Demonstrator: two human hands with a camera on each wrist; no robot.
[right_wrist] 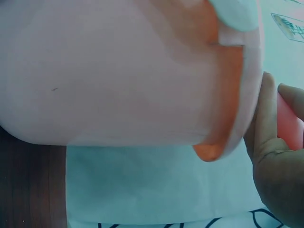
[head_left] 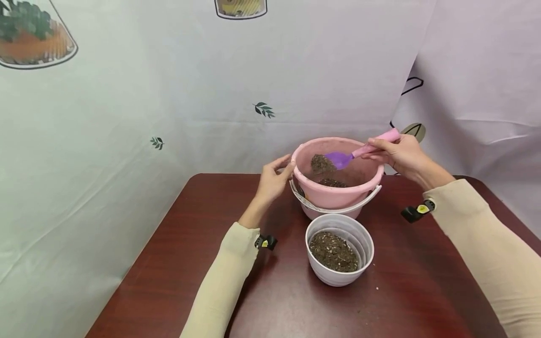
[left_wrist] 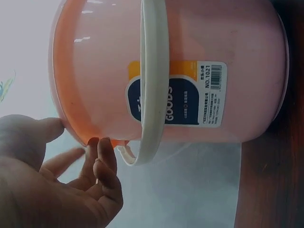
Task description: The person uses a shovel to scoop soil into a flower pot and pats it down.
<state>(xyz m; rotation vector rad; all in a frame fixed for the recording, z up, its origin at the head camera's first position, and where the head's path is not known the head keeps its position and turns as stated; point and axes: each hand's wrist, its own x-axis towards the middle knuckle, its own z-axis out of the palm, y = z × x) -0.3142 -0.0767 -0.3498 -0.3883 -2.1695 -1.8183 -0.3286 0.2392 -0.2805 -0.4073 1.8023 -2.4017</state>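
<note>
A small garden trowel with a purple blade (head_left: pixel 339 160) and pink handle (head_left: pixel 388 136) is held by my right hand (head_left: pixel 403 152). Dark soil (head_left: pixel 323 164) is heaped on its tip, above the inside of a pink bucket (head_left: pixel 338 199). More soil (head_left: pixel 332 183) lies at the bucket's bottom. My left hand (head_left: pixel 270 182) holds the bucket's left rim, with thumb and curled fingertips against it in the left wrist view. In the right wrist view, fingers (right_wrist: pixel 267 111) and part of the red-looking handle show beside the rim.
A white pot (head_left: pixel 338 277) partly filled with soil stands in front of the bucket on the dark red table (head_left: pixel 190 234). The bucket's white handle (head_left: pixel 359 205) hangs down its front. A pale printed cloth (head_left: pixel 203 84) hangs behind.
</note>
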